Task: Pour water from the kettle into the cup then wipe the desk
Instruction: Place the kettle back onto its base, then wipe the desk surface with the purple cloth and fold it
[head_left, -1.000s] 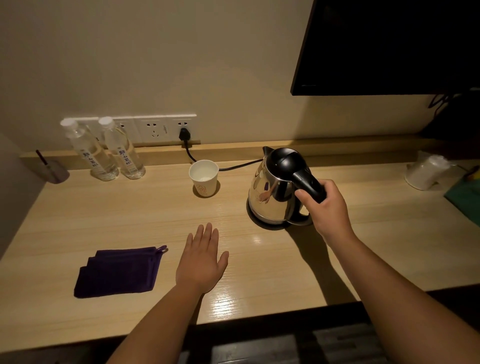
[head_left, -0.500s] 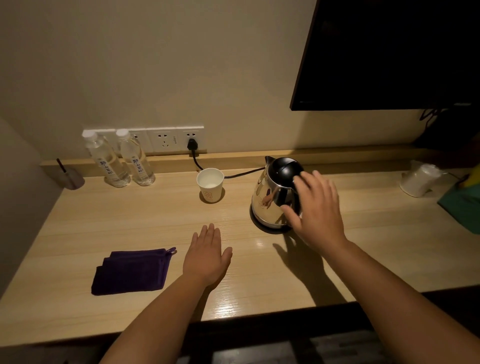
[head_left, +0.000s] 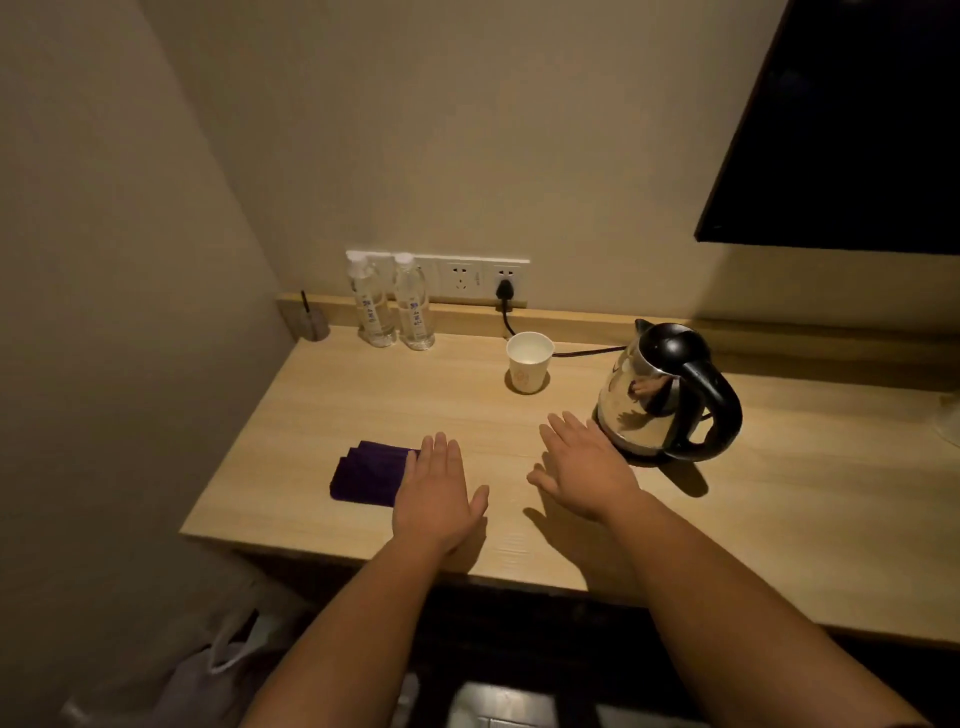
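A steel kettle (head_left: 644, 410) with a black lid and handle stands on its base on the wooden desk (head_left: 779, 499). A white paper cup (head_left: 529, 362) sits upright to its left, near the wall. A folded purple cloth (head_left: 366, 474) lies on the desk's left part. My left hand (head_left: 439, 493) is flat and open, its fingertips over the cloth's right edge. My right hand (head_left: 584, 467) is open, palm down, just left of the kettle and holding nothing.
Two clear water bottles (head_left: 395, 304) stand by the wall under a socket strip (head_left: 483, 278) with the kettle's cord plugged in. A small dark holder (head_left: 310, 322) sits in the left corner. A dark screen (head_left: 852, 130) hangs upper right. A side wall bounds the desk's left.
My right hand let go of the kettle handle and moved left and down to the desk. My left hand shifted left onto the cloth's edge. The view swung left.
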